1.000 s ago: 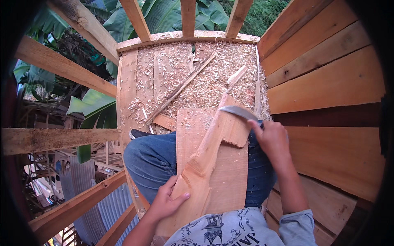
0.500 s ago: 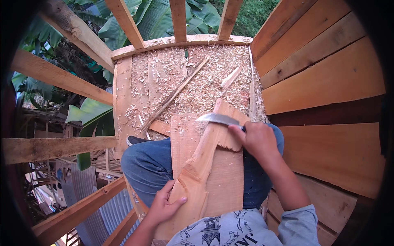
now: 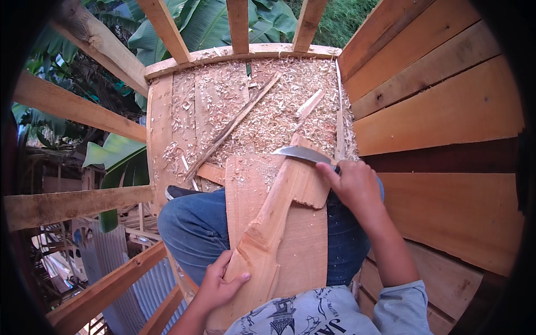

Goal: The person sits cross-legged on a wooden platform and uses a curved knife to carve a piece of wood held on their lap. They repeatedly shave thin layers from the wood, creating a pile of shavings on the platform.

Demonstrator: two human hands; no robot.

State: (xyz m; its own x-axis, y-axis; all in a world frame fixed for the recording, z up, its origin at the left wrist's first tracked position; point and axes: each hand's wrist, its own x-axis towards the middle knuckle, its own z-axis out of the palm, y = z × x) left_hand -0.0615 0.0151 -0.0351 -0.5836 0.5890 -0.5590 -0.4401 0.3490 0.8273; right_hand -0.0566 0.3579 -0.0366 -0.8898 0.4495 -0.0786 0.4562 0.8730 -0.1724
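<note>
My right hand [image 3: 355, 183] is closed round the dark handle of a knife [image 3: 304, 153] with a curved, pointed steel blade. The blade lies across the far end of a partly carved piece of wood [image 3: 277, 206], its tip pointing left. My left hand [image 3: 222, 283] grips the near end of that carved wood, thumb on top and fingers underneath at the left edge. Beneath the carved wood, a wide flat board [image 3: 245, 195] rests across my lap, with a few shavings on its far part.
Wood shavings [image 3: 268, 123] cover the plank floor [image 3: 181, 106], where a long thin stick [image 3: 240, 117] and a short wood scrap [image 3: 311, 104] lie. Slatted rails [image 3: 84, 111] stand left and ahead, with banana leaves [image 3: 206, 28] beyond. A plank wall [image 3: 441, 125] rises on the right.
The knife has shifted slightly toward the far end of the carved wood, my right hand moving with it. My left hand keeps its hold. The whole view has shifted a little.
</note>
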